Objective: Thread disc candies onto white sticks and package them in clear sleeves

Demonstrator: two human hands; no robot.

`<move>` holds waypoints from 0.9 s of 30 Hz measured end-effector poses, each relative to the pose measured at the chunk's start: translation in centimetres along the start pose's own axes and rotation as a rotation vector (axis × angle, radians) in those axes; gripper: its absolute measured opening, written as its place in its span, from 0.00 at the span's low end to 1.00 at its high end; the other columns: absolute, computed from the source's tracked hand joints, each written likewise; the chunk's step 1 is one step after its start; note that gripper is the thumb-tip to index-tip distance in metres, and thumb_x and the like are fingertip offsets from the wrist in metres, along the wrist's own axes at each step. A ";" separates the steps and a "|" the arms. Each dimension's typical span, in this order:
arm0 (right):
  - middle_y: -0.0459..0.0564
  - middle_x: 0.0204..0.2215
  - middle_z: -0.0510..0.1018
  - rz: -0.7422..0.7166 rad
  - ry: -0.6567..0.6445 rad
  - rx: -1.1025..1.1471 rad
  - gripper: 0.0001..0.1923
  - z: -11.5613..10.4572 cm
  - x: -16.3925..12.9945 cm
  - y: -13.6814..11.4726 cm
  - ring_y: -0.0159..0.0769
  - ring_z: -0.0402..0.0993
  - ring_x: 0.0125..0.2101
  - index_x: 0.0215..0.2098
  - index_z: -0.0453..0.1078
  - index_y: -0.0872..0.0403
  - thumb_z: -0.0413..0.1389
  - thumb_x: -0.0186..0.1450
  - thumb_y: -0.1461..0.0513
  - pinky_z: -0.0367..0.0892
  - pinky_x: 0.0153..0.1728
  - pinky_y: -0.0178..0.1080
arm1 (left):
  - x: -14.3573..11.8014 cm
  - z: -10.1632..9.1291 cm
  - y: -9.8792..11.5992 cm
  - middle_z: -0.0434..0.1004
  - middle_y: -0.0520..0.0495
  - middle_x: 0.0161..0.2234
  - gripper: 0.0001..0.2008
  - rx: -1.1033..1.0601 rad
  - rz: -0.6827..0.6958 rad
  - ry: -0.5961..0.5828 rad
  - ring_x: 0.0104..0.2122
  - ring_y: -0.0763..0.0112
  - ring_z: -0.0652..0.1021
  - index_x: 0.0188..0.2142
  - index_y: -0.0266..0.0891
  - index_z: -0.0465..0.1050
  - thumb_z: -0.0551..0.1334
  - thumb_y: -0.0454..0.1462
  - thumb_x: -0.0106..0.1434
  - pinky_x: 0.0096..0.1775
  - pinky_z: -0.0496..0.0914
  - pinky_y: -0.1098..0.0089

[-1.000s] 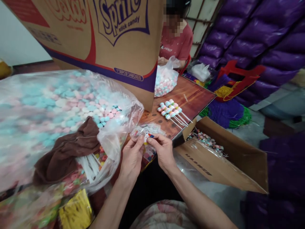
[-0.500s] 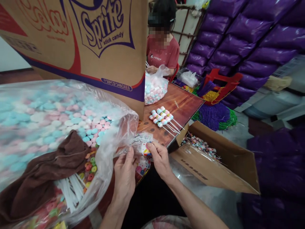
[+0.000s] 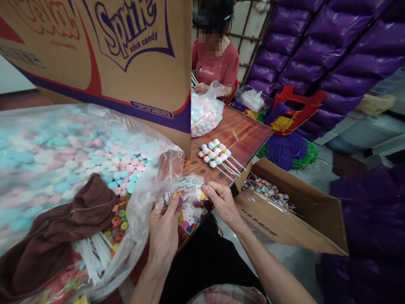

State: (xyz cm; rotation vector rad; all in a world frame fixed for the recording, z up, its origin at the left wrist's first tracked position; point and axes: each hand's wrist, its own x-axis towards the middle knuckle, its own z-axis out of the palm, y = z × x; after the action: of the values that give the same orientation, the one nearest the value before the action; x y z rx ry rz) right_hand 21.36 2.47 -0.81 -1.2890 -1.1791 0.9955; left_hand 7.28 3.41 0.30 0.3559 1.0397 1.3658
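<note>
Candy packing workshop: stick candy carton [image 3: 104, 59], bulk candy bags [image 3: 63, 143], stacked purple sacks [image 3: 332, 46]

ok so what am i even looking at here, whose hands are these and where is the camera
The camera sits on a person's head and looks forward and down, so the two bare hands at the bottom are that person's own. There is no machine. The left hand and the right hand both pinch a small clear printed wrapper between them at the edge of a wooden table. To the left lies a big clear bag of pink, blue and white candies with a brown cloth on it. Further along the table is a row of finished candy sticks. Behind stands a large cardboard box printed "stick candy". An open carton sits lower right. A second person in a red shirt works at the far end.
</note>
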 end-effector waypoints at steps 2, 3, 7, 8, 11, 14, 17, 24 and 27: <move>0.40 0.21 0.54 -0.038 0.004 -0.097 0.23 -0.9 0.8 0.1 0.29 0.50 0.23 0.21 0.52 0.52 0.54 0.69 0.53 0.50 0.26 0.35 | 0.3 0.0 0.1 0.81 0.52 0.32 0.16 -0.029 0.017 0.022 0.33 0.74 0.80 0.33 0.37 0.77 0.78 0.37 0.46 0.40 0.75 0.72; 0.40 0.21 0.57 -0.074 0.052 -0.180 0.22 -1.4 1.3 0.3 0.30 0.53 0.24 0.22 0.55 0.52 0.53 0.70 0.54 0.52 0.27 0.35 | 0.5 0.0 0.2 0.81 0.53 0.31 0.15 -0.048 0.014 0.031 0.32 0.74 0.80 0.32 0.37 0.77 0.78 0.36 0.47 0.39 0.75 0.72; 0.48 0.28 0.71 -0.204 0.387 -0.776 0.13 -4.4 4.5 1.2 0.37 0.63 0.31 0.28 0.67 0.53 0.51 0.71 0.60 0.56 0.35 0.38 | 1.3 -0.3 0.4 0.78 0.55 0.27 0.15 -0.114 -0.066 0.061 0.29 0.74 0.80 0.30 0.37 0.74 0.77 0.38 0.49 0.34 0.73 0.74; 0.52 0.32 0.74 -0.200 0.426 -0.945 0.10 -5.2 5.3 1.6 0.40 0.65 0.34 0.31 0.70 0.54 0.52 0.70 0.61 0.56 0.37 0.40 | 1.3 -0.4 0.5 0.79 0.55 0.26 0.15 -0.122 -0.087 0.059 0.29 0.73 0.81 0.31 0.38 0.74 0.77 0.38 0.50 0.33 0.73 0.74; 0.57 0.37 0.77 -0.187 0.390 -1.245 0.07 -6.7 6.9 2.8 0.45 0.66 0.37 0.39 0.74 0.55 0.53 0.69 0.62 0.54 0.39 0.43 | 1.3 -0.6 0.7 0.79 0.52 0.26 0.12 -0.134 -0.129 0.067 0.29 0.72 0.81 0.31 0.38 0.73 0.74 0.38 0.56 0.33 0.73 0.73; 0.58 0.37 0.79 -0.193 0.334 -1.308 0.10 -7.1 7.3 3.6 0.46 0.67 0.37 0.42 0.75 0.55 0.52 0.70 0.62 0.53 0.40 0.44 | 1.3 -0.6 0.7 0.78 0.52 0.25 0.09 -0.159 -0.149 0.097 0.29 0.73 0.81 0.30 0.38 0.72 0.71 0.37 0.60 0.34 0.74 0.72; 0.59 0.39 0.79 -0.162 0.333 -1.303 0.11 -6.8 7.1 3.9 0.46 0.68 0.38 0.43 0.75 0.55 0.51 0.71 0.62 0.53 0.40 0.44 | 1.2 -0.4 0.8 0.78 0.51 0.26 0.11 -0.177 -0.136 0.077 0.28 0.73 0.79 0.29 0.38 0.71 0.70 0.39 0.61 0.33 0.74 0.71; 0.55 0.36 0.77 -0.210 0.426 -0.990 0.10 -6.5 5.2 3.3 0.44 0.70 0.37 0.36 0.71 0.54 0.48 0.70 0.63 0.58 0.41 0.43 | 1.6 -0.5 1.2 0.75 0.53 0.26 0.09 -0.228 -0.085 0.066 0.27 0.75 0.77 0.30 0.37 0.71 0.68 0.38 0.64 0.32 0.73 0.73; 0.49 0.32 0.75 -0.315 0.359 -0.615 0.08 -6.1 2.3 1.6 0.39 0.70 0.33 0.36 0.70 0.52 0.50 0.70 0.62 0.63 0.37 0.40 | 1.8 -0.7 1.2 0.75 0.52 0.26 0.10 -0.232 -0.098 0.100 0.26 0.76 0.76 0.31 0.37 0.71 0.66 0.39 0.66 0.31 0.72 0.74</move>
State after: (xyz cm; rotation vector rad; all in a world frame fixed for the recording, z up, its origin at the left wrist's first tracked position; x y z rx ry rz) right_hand 27.83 3.81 -1.74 -1.6034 -1.3945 0.1491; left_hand 5.76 5.09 0.09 0.0648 0.9550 1.4096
